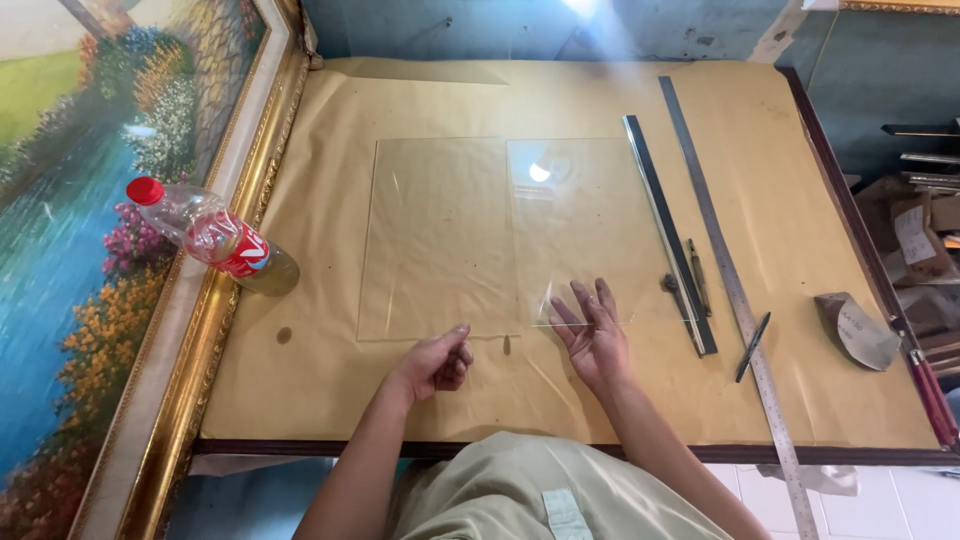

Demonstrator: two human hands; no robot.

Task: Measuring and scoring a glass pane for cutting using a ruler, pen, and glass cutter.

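Clear glossy glass sheets lie on matt brown paper beside metal rulers.

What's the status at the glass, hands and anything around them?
Left hand loosely curled at near edge of left glass sheet. Right hand flat, fingers on right glass sheet. Dark straightedge, steel ruler lie right of glass; bottle left.

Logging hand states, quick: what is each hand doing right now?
Left hand: loosely curled at the glass sheet edge; holding anything cannot be told.
Right hand: open, flat on the glass, holding nothing.
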